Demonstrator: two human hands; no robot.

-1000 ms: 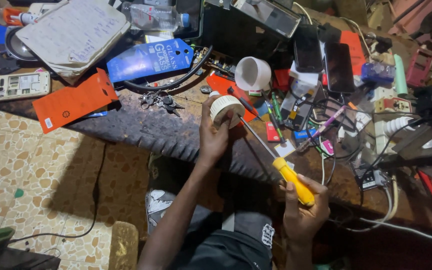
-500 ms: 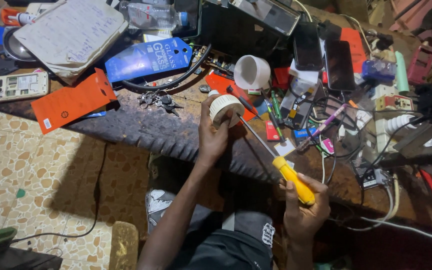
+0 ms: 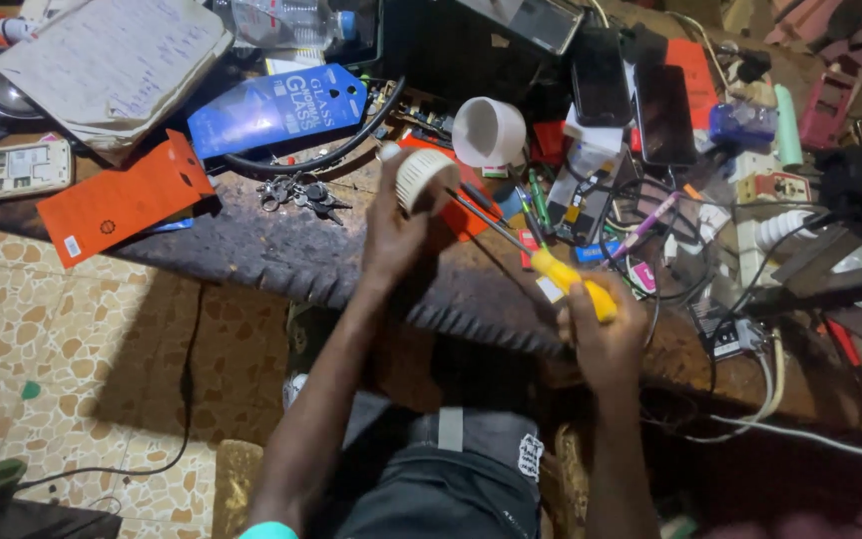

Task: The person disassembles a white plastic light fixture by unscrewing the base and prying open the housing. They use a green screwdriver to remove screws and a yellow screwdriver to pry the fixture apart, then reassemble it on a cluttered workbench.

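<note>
Yellow-handled screwdriver [image 3: 551, 262] and white bulb base [image 3: 421, 178] now raised higher.

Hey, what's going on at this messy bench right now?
A person sits at a cluttered workbench. The left hand holds up a small white ribbed bulb base, and the right hand grips a yellow-handled screwdriver whose shaft points up toward that base. The tip looks to be at or just beside it. Around them lie a bunch of keys, a white dome cover, two dark phones and tangled cables.
</note>
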